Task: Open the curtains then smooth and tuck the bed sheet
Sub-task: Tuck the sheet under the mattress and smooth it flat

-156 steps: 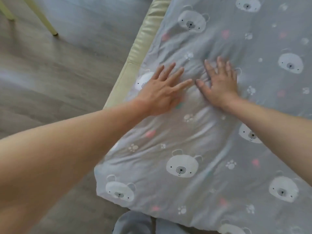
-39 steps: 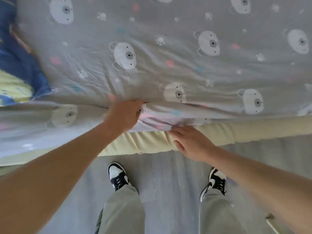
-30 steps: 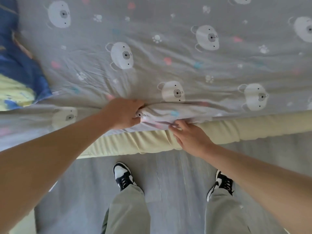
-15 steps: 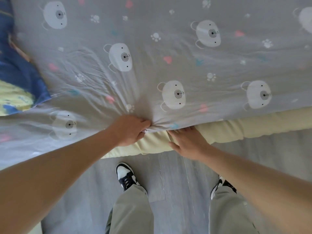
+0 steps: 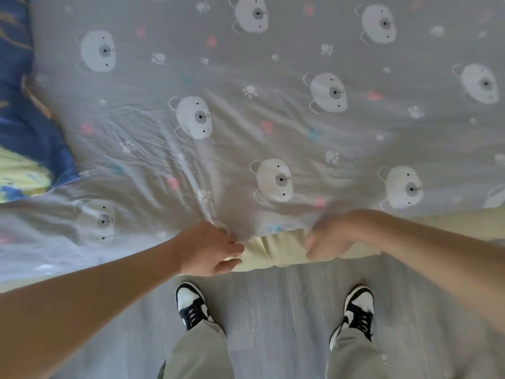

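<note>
Head view: sheet edge half tucked, and it could spring back out

Both hands work at the near side of the bed. The left hand (image 5: 209,248) has its fingers curled round a gathered bunch of the grey bear-print bed sheet (image 5: 273,110), right at the edge where it meets the pale yellow mattress side (image 5: 276,251). The right hand (image 5: 326,240) is blurred; it looks curled at the same edge, just beside the left, but I cannot tell whether it pinches cloth or only pushes it in.

Creases fan out from the left hand's bunch across the top, so a hard pull here would likely drag fresh wrinkles into the smoothed part. To the left, the sheet hangs loose over the side near the blue and yellow bedding (image 5: 19,149); tucking only this stretch may leave that slack to pull the edge free again.
</note>
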Available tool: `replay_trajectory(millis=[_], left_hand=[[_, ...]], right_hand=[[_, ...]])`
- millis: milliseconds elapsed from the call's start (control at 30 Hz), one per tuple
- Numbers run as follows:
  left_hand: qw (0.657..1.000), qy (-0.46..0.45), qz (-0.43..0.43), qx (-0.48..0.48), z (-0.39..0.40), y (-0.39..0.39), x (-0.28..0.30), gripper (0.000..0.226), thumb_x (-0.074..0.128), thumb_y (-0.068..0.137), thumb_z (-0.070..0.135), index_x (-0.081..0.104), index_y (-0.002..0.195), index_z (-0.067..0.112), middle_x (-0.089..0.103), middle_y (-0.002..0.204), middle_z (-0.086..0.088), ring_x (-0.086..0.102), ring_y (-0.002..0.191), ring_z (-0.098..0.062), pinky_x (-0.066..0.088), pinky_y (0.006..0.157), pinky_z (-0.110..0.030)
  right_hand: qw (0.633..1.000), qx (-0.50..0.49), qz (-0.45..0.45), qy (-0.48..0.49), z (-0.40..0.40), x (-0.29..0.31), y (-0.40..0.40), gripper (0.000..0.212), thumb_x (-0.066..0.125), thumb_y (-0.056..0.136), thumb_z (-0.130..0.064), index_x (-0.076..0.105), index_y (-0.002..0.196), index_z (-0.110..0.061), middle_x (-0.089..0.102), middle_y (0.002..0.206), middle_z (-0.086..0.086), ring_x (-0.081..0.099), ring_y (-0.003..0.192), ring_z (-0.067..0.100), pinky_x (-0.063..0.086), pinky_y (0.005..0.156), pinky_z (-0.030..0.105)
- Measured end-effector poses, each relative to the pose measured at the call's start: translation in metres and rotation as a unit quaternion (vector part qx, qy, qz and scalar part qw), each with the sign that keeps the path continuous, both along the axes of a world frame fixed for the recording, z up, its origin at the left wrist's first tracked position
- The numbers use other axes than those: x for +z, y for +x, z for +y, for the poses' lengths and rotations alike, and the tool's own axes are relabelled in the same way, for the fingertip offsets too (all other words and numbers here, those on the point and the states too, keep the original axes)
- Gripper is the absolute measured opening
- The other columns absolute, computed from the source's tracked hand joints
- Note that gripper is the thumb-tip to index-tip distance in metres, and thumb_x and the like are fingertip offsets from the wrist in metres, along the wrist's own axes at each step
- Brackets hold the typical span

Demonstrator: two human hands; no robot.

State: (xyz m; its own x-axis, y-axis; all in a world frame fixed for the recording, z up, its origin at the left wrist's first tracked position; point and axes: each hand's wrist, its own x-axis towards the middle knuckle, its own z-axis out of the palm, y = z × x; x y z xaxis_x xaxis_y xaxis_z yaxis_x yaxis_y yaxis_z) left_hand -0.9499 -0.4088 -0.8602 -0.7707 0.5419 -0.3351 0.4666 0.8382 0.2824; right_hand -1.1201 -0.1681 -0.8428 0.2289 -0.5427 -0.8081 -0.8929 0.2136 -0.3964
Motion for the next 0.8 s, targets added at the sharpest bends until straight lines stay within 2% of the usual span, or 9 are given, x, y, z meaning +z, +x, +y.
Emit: replay_trajectory(millis=[67, 133, 167, 233, 300, 467, 567, 733, 800], left_hand=[[0.971, 0.098, 0.161, 0.15, -0.03, -0.029, 0.009, 0.021, 0.048, 0.096, 0.038, 0.062, 0.092, 0.022, 0.061, 0.075, 0.002, 0.063, 0.064, -0.023, 0.046, 0.049, -0.028], [0.934, 0.077, 0.199, 0.287, -0.081, -0.077, 0.008, 0.034, 0.041, 0.098, 0.044, 0.062, 0.116, 0.024, 0.067, 0.107, -0.004, 0.065, 0.096, -0.031, 0.055, 0.072, -0.042], [0.936, 0.014, 0.166, 0.311, -0.108, -0.1, 0.007, 0.046, 0.036, 0.098, 0.053, 0.054, 0.132, 0.029, 0.059, 0.131, -0.007, 0.057, 0.118, -0.035, 0.05, 0.092, -0.048], [0.949, -0.109, 0.058, 0.29, -0.147, -0.117, -0.017, 0.069, 0.021, 0.089, 0.074, 0.025, 0.15, 0.043, 0.023, 0.161, -0.009, 0.019, 0.146, -0.043, 0.022, 0.116, -0.058], [0.957, -0.143, 0.022, 0.25, -0.152, -0.089, -0.057, 0.079, 0.017, 0.082, 0.082, 0.009, 0.152, 0.048, 0.0, 0.165, -0.011, -0.006, 0.147, -0.048, 0.006, 0.116, -0.065], [0.991, -0.091, 0.043, 0.091, -0.091, 0.029, -0.065, 0.075, 0.029, 0.085, 0.081, 0.021, 0.152, 0.047, 0.004, 0.165, -0.011, -0.006, 0.148, -0.046, 0.007, 0.115, -0.068], [0.999, -0.043, 0.008, 0.025, -0.085, 0.082, -0.04, 0.068, 0.035, 0.092, 0.071, 0.019, 0.153, 0.045, 0.003, 0.165, -0.008, 0.0, 0.151, -0.037, 0.004, 0.118, -0.059], [0.963, -0.068, 0.096, 0.243, -0.184, 0.132, -0.015, 0.055, 0.034, 0.101, 0.044, 0.028, 0.153, 0.027, 0.026, 0.159, -0.019, 0.02, 0.147, -0.043, 0.02, 0.115, -0.062], [0.934, -0.123, 0.049, 0.332, -0.241, 0.136, -0.014, 0.057, 0.027, 0.101, 0.044, 0.025, 0.154, 0.024, 0.025, 0.159, -0.018, 0.017, 0.147, -0.044, 0.014, 0.118, -0.059]], right_hand=[[0.946, -0.317, -0.07, -0.016, -0.047, 0.029, -0.053, 0.034, 0.046, 0.101, -0.037, 0.065, 0.092, -0.011, 0.074, 0.094, 0.009, 0.069, 0.078, 0.026, 0.053, 0.071, 0.031], [0.865, -0.352, 0.126, -0.335, -0.09, 0.029, -0.119, 0.042, 0.049, 0.094, -0.048, 0.068, 0.088, -0.012, 0.071, 0.084, 0.006, 0.068, 0.079, 0.027, 0.053, 0.075, 0.036], [0.836, -0.325, 0.189, -0.4, -0.106, 0.02, -0.139, 0.046, 0.048, 0.091, -0.054, 0.069, 0.105, -0.015, 0.07, 0.105, 0.01, 0.066, 0.099, 0.032, 0.05, 0.088, 0.04], [0.882, -0.251, 0.26, -0.302, -0.128, -0.014, -0.145, 0.075, 0.038, 0.085, -0.071, 0.042, 0.146, -0.029, 0.037, 0.155, 0.015, 0.031, 0.142, 0.044, 0.026, 0.115, 0.055], [0.906, -0.154, 0.316, -0.236, -0.12, -0.062, -0.106, 0.091, 0.025, 0.08, -0.085, 0.016, 0.156, -0.037, 0.009, 0.166, 0.011, 0.004, 0.15, 0.046, 0.01, 0.117, 0.064], [0.941, 0.012, 0.212, -0.264, -0.024, -0.075, 0.015, 0.099, 0.035, 0.077, -0.087, 0.015, 0.158, -0.034, 0.003, 0.166, 0.012, -0.004, 0.151, 0.041, 0.007, 0.119, 0.063], [0.935, -0.024, 0.159, -0.317, 0.001, -0.054, 0.038, 0.092, 0.044, 0.084, -0.079, 0.021, 0.157, -0.029, 0.016, 0.164, 0.014, 0.008, 0.152, 0.038, 0.018, 0.118, 0.059], [0.897, -0.087, 0.125, -0.414, -0.093, -0.025, 0.012, 0.069, 0.035, 0.1, -0.055, 0.024, 0.157, -0.018, 0.019, 0.164, 0.011, 0.014, 0.152, 0.032, 0.011, 0.123, 0.052], [0.893, -0.144, 0.167, -0.392, -0.179, -0.028, -0.004, 0.064, 0.031, 0.102, -0.051, 0.024, 0.157, -0.019, 0.017, 0.165, 0.01, 0.011, 0.152, 0.033, 0.013, 0.122, 0.055]])
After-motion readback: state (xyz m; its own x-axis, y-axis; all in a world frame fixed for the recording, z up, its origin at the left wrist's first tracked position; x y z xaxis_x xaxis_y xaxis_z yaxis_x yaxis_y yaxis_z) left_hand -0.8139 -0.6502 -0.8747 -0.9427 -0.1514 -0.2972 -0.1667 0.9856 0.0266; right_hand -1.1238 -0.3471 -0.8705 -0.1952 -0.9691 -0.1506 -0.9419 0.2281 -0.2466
